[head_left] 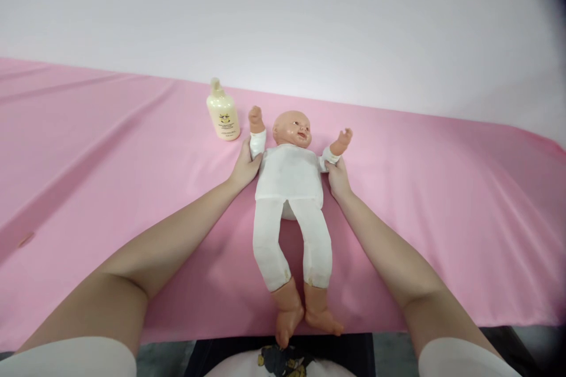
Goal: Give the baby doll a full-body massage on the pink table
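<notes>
A baby doll (289,179) in a white top and white trousers lies on its back on the pink sheet (110,159), head away from me, feet at the near edge. My left hand (244,166) rests against the doll's upper arm at the white sleeve. My right hand (336,177) pinches the white sleeve of the doll's other arm near the cuff. Both of the doll's arms are raised beside its head.
A cream-coloured pump bottle (223,112) stands upright on the sheet just left of the doll's head. The sheet's near edge (398,324) runs close to the doll's feet. A plain white wall (283,12) rises behind the sheet.
</notes>
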`<state>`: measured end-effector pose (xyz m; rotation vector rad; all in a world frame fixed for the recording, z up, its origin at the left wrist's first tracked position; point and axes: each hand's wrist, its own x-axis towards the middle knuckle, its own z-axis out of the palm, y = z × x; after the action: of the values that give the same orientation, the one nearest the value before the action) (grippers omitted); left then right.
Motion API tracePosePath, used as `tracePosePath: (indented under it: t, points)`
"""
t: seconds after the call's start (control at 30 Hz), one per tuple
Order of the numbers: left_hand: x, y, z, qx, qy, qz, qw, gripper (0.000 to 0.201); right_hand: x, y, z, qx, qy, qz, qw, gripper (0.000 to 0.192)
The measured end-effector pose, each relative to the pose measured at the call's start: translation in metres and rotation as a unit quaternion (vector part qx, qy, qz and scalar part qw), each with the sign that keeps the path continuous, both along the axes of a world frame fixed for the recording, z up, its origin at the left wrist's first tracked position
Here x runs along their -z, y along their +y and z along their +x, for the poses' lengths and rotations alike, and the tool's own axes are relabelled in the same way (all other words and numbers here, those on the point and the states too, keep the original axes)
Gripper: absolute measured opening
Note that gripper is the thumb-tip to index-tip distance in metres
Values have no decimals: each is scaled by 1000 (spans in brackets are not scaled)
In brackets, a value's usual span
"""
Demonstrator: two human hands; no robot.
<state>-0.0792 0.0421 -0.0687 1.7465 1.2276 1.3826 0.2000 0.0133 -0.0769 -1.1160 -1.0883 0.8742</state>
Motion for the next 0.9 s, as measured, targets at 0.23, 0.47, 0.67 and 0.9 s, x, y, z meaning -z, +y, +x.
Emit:
tracePosePath:
  t: [0.23, 0.47, 0.67, 0.9]
  points:
    - [13, 12, -5, -53, -68, -17, 996, 53, 6, 4, 4, 4, 49, -32, 998, 33]
    - [-1, 1, -1, -18, -43, 37, 998, 66, 6, 3, 5, 42, -42, 35, 998, 45]
    - [-8, -6, 2, 9, -5, 102, 995, 61, -1, -2, 6, 0, -127, 75, 989, 57]
    - [-3, -4, -2, 60, 111, 108, 986, 55, -3, -2, 5, -24, -216, 91, 972, 53]
